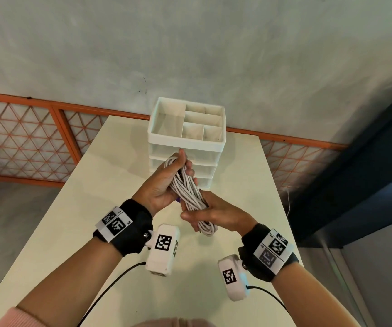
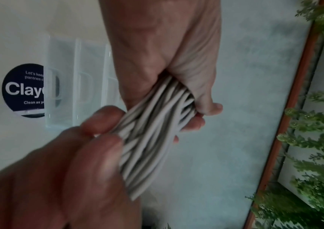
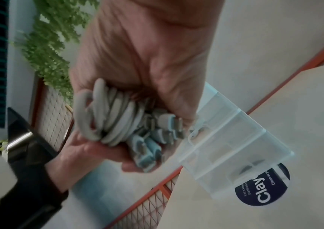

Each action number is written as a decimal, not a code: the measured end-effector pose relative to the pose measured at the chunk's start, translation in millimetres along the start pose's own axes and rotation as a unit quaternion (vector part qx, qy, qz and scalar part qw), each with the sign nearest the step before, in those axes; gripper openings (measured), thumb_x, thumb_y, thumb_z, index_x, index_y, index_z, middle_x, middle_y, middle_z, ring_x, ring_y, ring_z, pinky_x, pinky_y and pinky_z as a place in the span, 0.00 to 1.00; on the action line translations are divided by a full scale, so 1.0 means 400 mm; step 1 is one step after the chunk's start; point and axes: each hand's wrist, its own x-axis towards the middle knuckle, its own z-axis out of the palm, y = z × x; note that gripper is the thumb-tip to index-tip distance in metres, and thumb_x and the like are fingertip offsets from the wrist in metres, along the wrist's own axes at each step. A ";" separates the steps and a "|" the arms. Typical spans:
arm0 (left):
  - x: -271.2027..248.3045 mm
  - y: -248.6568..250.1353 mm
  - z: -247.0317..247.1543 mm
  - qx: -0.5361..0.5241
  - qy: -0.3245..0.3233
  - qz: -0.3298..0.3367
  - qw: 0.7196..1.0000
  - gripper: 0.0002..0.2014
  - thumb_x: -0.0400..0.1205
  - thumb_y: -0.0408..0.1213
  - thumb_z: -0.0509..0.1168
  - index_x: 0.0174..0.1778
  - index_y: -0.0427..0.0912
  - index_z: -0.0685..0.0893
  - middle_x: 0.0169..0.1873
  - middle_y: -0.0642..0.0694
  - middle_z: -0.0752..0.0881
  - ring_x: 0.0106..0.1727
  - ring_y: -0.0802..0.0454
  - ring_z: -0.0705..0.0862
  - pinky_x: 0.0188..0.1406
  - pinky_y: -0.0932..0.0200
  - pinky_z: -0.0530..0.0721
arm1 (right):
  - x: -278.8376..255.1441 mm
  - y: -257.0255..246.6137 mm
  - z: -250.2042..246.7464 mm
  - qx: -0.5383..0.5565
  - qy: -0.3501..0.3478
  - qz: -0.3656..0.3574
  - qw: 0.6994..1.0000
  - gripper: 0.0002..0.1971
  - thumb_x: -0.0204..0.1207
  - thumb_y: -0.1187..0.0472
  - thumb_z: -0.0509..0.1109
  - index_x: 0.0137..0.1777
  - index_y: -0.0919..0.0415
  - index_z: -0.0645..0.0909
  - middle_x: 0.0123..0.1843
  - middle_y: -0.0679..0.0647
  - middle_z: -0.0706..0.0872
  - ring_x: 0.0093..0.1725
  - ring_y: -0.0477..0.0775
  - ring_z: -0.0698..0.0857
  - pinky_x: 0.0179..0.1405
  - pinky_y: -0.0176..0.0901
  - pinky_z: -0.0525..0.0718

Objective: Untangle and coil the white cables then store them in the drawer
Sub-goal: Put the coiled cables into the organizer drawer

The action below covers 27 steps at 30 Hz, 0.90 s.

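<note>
Both hands hold the coiled white cables (image 1: 188, 188) above the tabletop (image 1: 237, 185): left hand (image 1: 164, 185) grip clamped on the upper end, right hand (image 1: 216, 214) on the lower.

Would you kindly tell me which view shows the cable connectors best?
The right wrist view: the connectors cluster in plain sight under the right hand. The head and left wrist views show only cable strands, with the connectors hidden.

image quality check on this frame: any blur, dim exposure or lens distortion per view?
Head: evenly lit and sharp on the cable bundle and drawer unit; wide-angle bends the table edges. Left wrist: dim, the cables in the left hand are crisp, but the near right hand is motion-blurred. Right wrist: soft all over, cable plugs smeared, wristband dark.
</note>
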 end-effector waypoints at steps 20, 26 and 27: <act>0.071 -0.129 -0.082 0.020 0.129 -0.117 0.984 0.15 0.78 0.40 0.68 0.25 0.44 0.85 0.31 0.47 0.83 0.29 0.56 0.86 0.45 0.57 0.85 | 0.023 0.130 0.002 -0.035 0.065 0.121 0.990 0.20 0.78 0.42 0.64 0.38 0.60 0.76 0.24 0.51 0.82 0.20 0.47 0.81 0.26 0.34 0.80; 0.171 -0.154 -0.174 0.099 0.203 -0.112 0.968 0.20 0.79 0.54 0.65 0.59 0.42 0.82 0.58 0.48 0.83 0.58 0.52 0.81 0.56 0.56 0.79 | 0.009 0.202 -0.066 -0.004 0.072 0.190 0.979 0.21 0.78 0.41 0.65 0.37 0.59 0.77 0.23 0.50 0.81 0.20 0.49 0.80 0.26 0.35 0.80; 0.192 -0.155 -0.187 0.093 0.213 -0.104 0.967 0.22 0.81 0.53 0.64 0.63 0.40 0.78 0.59 0.47 0.82 0.60 0.51 0.80 0.58 0.56 0.80 | 0.006 0.210 -0.076 -0.001 0.074 0.193 0.978 0.21 0.78 0.41 0.64 0.37 0.60 0.78 0.23 0.50 0.81 0.21 0.50 0.80 0.27 0.36 0.80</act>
